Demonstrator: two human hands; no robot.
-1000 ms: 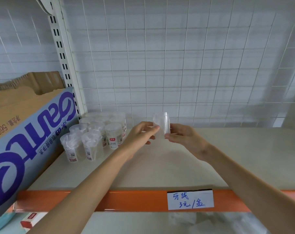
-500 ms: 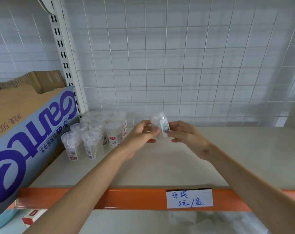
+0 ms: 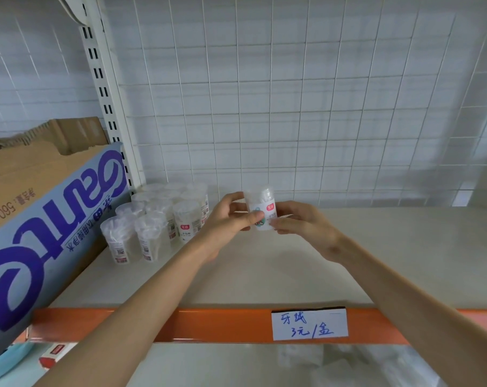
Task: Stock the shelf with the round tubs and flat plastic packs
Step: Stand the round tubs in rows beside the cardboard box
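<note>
A clear round tub with a white label and a red logo is held upright above the beige shelf, its label turned toward me. My left hand pinches it from the left and my right hand pinches it from the right. A cluster of several matching clear tubs stands at the shelf's back left, a short way left of my left hand.
A large cardboard box with blue lettering leans at the left edge of the shelf. A white wire grid backs the shelf. The orange front rail carries a handwritten price tag. Pale packs show dimly on the level below.
The tub has been turned in my fingers, so its printed label now faces me. Both hands stayed in about the same place.
</note>
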